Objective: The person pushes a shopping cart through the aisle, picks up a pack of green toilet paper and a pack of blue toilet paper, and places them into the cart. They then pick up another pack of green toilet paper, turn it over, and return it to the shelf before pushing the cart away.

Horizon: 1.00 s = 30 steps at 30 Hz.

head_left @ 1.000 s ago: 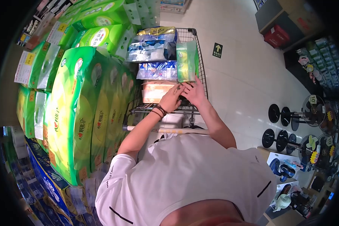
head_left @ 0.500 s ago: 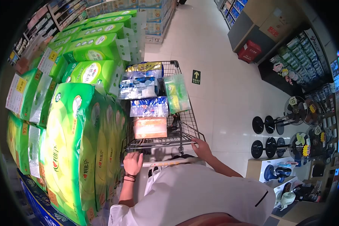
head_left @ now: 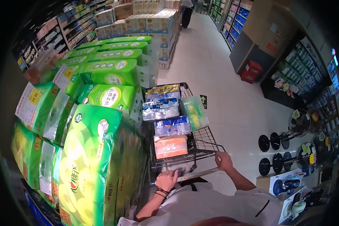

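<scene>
A wire shopping cart (head_left: pixel 209 141) stands in front of me, with a pale push handle (head_left: pixel 199 174) nearest my body. My left hand (head_left: pixel 167 180), with dark bands at the wrist, is closed round the handle's left end. At the right end, my right hand (head_left: pixel 224 161) has its fingers curled over the handle beside the basket's corner. In the cart lie an orange-and-white pack (head_left: pixel 170 147), a blue pack (head_left: pixel 172 126), a blue-and-white pack (head_left: pixel 161 109), a gold-and-blue pack (head_left: pixel 162 91) and a green pack (head_left: pixel 194 112).
Green tissue packs (head_left: pixel 90 162) are stacked close along the cart's left side. Stacked cartons (head_left: pixel 160 37) rise ahead. A person (head_left: pixel 186 15) is far up the aisle. Standing fans (head_left: pixel 277 141), a red box (head_left: pixel 251 71) and a display rack (head_left: pixel 297 71) line the right.
The view has tilted up and shifted, so the cart, stacks and both hands appear lower and further right. The distant person now shows more fully. Both hands remain at the cart handle.
</scene>
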Tool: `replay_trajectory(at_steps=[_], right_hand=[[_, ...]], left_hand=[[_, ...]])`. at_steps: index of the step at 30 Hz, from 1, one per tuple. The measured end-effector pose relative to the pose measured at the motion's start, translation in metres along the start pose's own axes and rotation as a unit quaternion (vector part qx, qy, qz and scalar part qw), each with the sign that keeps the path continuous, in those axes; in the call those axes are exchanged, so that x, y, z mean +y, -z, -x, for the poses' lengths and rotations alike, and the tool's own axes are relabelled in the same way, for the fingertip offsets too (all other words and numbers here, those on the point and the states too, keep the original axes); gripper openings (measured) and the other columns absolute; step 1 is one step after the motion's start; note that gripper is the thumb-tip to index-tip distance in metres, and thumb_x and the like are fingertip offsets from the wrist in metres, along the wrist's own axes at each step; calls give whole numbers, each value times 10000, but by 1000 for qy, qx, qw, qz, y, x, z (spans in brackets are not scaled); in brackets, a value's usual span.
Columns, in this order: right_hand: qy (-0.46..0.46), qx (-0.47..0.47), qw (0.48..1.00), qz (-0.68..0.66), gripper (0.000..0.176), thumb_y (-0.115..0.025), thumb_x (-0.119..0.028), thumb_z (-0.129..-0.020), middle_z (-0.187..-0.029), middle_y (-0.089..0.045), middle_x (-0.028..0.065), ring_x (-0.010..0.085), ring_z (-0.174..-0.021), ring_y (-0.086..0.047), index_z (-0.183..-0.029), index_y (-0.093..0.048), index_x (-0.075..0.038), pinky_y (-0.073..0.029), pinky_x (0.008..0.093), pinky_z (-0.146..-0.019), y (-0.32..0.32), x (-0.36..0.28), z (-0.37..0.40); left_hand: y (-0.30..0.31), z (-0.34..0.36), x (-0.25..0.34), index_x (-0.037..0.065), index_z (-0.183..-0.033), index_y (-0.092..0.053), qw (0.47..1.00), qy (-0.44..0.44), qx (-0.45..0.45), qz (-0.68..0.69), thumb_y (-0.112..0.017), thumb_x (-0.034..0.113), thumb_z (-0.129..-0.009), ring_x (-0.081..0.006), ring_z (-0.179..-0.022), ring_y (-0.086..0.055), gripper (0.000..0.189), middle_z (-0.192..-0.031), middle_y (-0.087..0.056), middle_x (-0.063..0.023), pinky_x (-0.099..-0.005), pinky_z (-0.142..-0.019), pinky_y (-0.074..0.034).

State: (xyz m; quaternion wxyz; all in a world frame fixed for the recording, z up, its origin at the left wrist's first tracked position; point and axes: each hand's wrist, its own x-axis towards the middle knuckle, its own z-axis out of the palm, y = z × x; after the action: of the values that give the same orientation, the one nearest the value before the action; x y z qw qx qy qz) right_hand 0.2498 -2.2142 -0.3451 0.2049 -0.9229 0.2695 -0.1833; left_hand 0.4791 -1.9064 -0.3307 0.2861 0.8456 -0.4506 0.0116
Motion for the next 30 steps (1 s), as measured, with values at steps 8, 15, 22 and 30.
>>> replay_trajectory(at_steps=[8, 15, 22, 30], right_hand=[[-99, 198, 946, 236, 345, -680, -92, -832, -1299, -635, 150, 334, -1306, -534, -1172, -653, -41, -400, 426, -1096, 15, 86, -69], [-475, 323, 770, -279, 855, -692, -133, -869, -1508, -370, 279, 417, -1266, -516, -1576, -218, -53, -493, 567, -986, -24, 64, -82], [-387, 252, 682, -567, 709, -644, -42, -914, -1337, -472, 243, 299, -1098, -617, -1495, -237, -32, -599, 414, -756, -52, 45, -89], [-438, -3, 681, -586, 615, -591, -46, -971, -1002, -628, 177, 292, -879, -700, -1462, -224, -7, -612, 475, -821, 48, 139, -152]], left_hand=[[-71, -53, 74, 91, -1204, -630, 970, -207, -95, 86, -682, 387, -911, -297, -1015, -682, 420, -967, -715, -125, -492, -1009, -476], [-115, -101, 73, 67, -1239, -603, 939, -280, -199, 8, -716, 367, -835, -291, -1112, -613, 516, -1070, -675, -122, -500, -1165, -321], [-184, -168, 142, 63, -1265, -582, 940, -266, -211, 17, -744, 448, -837, -285, -1158, -584, 598, -1140, -653, -113, -492, -1120, -351], [-212, -237, 165, 66, -1390, -498, 959, -244, -106, 99, -715, 362, -897, -397, -1394, -425, 614, -1361, -563, -179, -544, -1220, -267]])
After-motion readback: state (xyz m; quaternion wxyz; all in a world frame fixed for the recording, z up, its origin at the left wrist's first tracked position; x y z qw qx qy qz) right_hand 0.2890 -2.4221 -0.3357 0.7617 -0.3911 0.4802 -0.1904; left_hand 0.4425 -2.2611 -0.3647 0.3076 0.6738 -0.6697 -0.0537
